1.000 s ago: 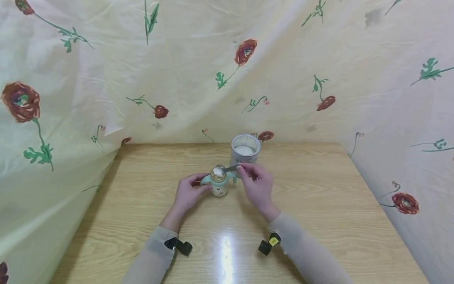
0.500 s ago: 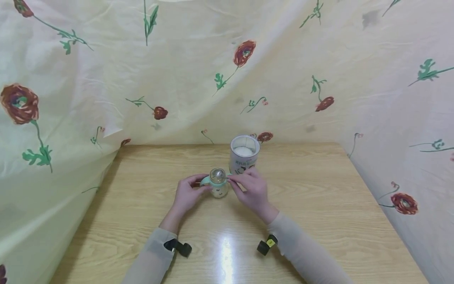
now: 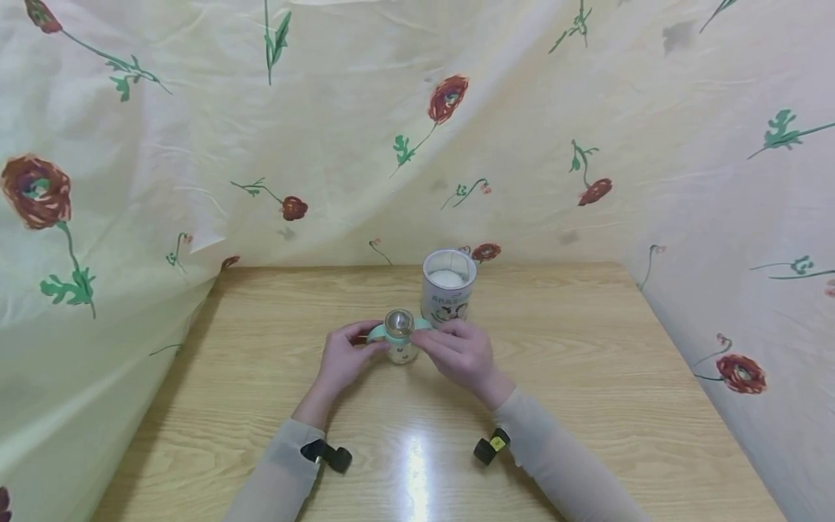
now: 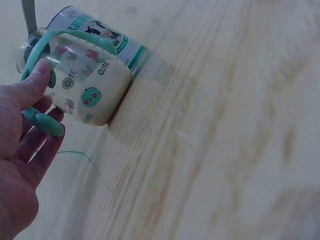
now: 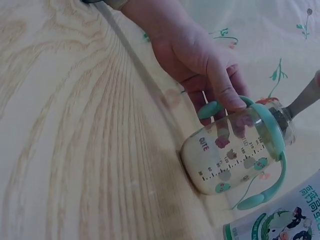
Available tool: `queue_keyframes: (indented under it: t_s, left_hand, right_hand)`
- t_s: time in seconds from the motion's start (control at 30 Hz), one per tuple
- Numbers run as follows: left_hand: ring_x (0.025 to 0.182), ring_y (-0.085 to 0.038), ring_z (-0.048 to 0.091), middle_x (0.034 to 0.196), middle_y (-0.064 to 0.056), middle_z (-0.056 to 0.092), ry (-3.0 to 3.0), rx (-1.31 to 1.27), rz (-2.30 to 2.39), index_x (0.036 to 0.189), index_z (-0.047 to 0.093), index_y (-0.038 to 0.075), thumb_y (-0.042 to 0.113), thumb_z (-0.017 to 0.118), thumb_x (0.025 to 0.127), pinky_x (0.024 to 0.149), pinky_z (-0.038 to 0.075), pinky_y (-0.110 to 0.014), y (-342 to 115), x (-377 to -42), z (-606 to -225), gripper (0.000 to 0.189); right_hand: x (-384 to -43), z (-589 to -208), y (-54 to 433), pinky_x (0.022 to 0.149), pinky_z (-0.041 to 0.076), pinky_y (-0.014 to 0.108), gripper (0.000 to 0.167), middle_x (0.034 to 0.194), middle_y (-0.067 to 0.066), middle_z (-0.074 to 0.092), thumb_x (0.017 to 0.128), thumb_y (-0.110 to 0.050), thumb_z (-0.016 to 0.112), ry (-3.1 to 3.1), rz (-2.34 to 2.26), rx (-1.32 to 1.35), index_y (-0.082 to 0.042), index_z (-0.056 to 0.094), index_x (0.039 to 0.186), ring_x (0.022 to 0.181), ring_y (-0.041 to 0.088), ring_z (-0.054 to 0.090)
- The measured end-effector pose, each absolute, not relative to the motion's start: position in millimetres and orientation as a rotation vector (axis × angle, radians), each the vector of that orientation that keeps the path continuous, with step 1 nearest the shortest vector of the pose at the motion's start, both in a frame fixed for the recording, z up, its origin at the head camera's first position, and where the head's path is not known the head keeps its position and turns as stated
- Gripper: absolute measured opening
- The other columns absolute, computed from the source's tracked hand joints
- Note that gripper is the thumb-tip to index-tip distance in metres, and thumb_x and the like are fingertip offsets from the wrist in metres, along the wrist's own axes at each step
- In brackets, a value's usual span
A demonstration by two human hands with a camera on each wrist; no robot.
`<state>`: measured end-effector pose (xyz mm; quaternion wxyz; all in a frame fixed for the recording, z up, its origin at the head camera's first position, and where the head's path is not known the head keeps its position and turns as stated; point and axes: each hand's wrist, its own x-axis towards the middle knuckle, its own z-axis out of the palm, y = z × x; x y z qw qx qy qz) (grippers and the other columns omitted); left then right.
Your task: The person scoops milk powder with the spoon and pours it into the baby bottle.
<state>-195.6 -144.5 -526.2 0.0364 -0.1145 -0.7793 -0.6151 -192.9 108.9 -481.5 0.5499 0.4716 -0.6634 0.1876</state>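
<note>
Where legible, "CUTE" [image 4: 104, 68] on bottle [image 4: 85, 82]

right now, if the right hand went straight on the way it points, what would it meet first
Probably the bottle, directly ahead of the right hand in the head view; any gap between them is unclear.

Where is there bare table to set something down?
Bare tabletop lies left of the left hand, and right of the right hand and tin. The middle is crowded: bottle, spoon and both hands bunch before the tin.
</note>
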Motion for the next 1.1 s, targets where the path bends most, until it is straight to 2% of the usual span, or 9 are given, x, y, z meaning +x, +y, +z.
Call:
queue_keyframes:
  t_s: [0.3, 0.6, 0.8, 0.93, 1.0, 1.1]
  left_hand:
    - [0.111, -0.022, 0.071, 0.119, -0.004, 0.079, -2.398, -0.343, -1.883, 0.122, 0.08, 0.011, 0.015, 0.092, 0.086, 0.1, 0.058, -0.044, -144.9, -196.0, -525.7, 0.038]
    - [0.11, -0.021, 0.071, 0.118, -0.003, 0.079, -2.407, -0.351, -1.873, 0.121, 0.08, 0.011, 0.013, 0.092, 0.086, 0.099, 0.059, -0.045, -145.0, -195.0, -525.1, 0.038]
    - [0.111, -0.022, 0.072, 0.118, -0.004, 0.079, -2.411, -0.35, -1.857, 0.122, 0.08, 0.011, 0.013, 0.092, 0.086, 0.098, 0.059, -0.043, -144.6, -194.2, -524.2, 0.038]
    - [0.11, -0.023, 0.072, 0.118, -0.004, 0.079, -2.411, -0.349, -1.844, 0.122, 0.08, 0.01, 0.011, 0.092, 0.085, 0.097, 0.06, -0.042, -144.4, -194.4, -524.6, 0.039]
    - [0.109, -0.023, 0.072, 0.118, -0.004, 0.079, -2.407, -0.355, -1.842, 0.122, 0.08, 0.01, 0.011, 0.092, 0.085, 0.097, 0.06, -0.042, -144.3, -194.6, -524.6, 0.039]
    - [0.109, -0.023, 0.072, 0.117, -0.004, 0.079, -2.406, -0.361, -1.835, 0.122, 0.08, 0.01, 0.011, 0.092, 0.085, 0.096, 0.06, -0.043, -144.2, -194.8, -524.0, 0.038]
  right_hand:
    - [-191.0, -487.0, 110.4, 0.061, 0.058, 0.027, 0.007, 0.095, 0.004, 0.082, 0.097, -0.009, 0.08, -1.593, 0.548, 1.054, -0.007, 0.084, 0.102, 0.071, 0.013, 0.074]
    - [-187.7, -485.8, 108.4, 0.058, 0.055, 0.031, 0.009, 0.092, 0.008, 0.082, 0.098, -0.01, 0.078, -1.641, 0.69, 0.996, -0.003, 0.083, 0.1, 0.066, 0.017, 0.072]
    - [-185.0, -488.5, 106.9, 0.062, 0.053, 0.037, 0.016, 0.086, 0.011, 0.08, 0.1, -0.014, 0.077, -1.724, 0.872, 0.84, 0.001, 0.082, 0.096, 0.065, 0.023, 0.067]
    - [-185.2, -488.9, 106.1, 0.057, 0.046, 0.029, 0.007, 0.081, 0.011, 0.078, 0.089, -0.002, 0.084, -1.734, 1.065, 0.703, 0.002, 0.082, 0.095, 0.068, 0.023, 0.059]
    - [-185.0, -486.5, 105.3, 0.055, 0.042, 0.023, 0.014, 0.08, 0.012, 0.075, 0.083, 0.007, 0.085, -1.736, 1.205, 0.621, 0.002, 0.082, 0.096, 0.068, 0.02, 0.056]
    - [-183.8, -479.7, 103.9, 0.053, 0.039, 0.016, 0.014, 0.077, 0.012, 0.072, 0.085, 0.011, 0.084, -1.75, 1.442, 0.443, 0.004, 0.08, 0.096, 0.064, 0.011, 0.053]
